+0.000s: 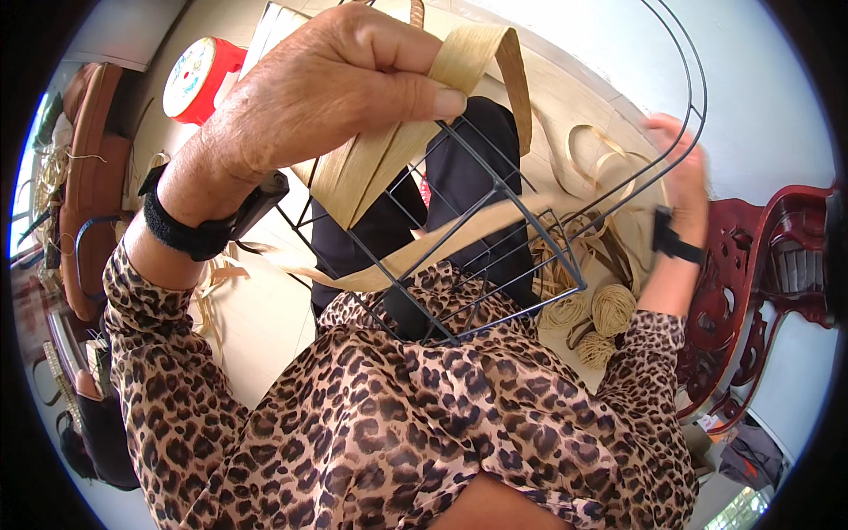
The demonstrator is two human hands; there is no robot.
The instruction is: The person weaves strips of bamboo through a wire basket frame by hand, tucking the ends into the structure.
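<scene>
A black wire basket frame [536,218] with a long looped handle rests over my lap. My left hand [331,84] is closed at its upper rim, with thumb and fingers pinching a flat straw-coloured strip [473,49]. The strip folds over beyond my fingertips and hangs down on the far side. Below this hand, wide bands of the same material [353,172] cover part of the frame. A loose length of strip [433,252] crosses the wires toward the right and blurs there. My right hand [682,168] is raised beside the handle, its fingers smeared by motion; any hold is unclear.
Coils of loose strip [609,146] and several balls of tan cord [613,309] lie on the floor to the right. A carved dark-red chair [729,274] stands at far right. A red round container [212,79] is at upper left, near a brown seat [93,190].
</scene>
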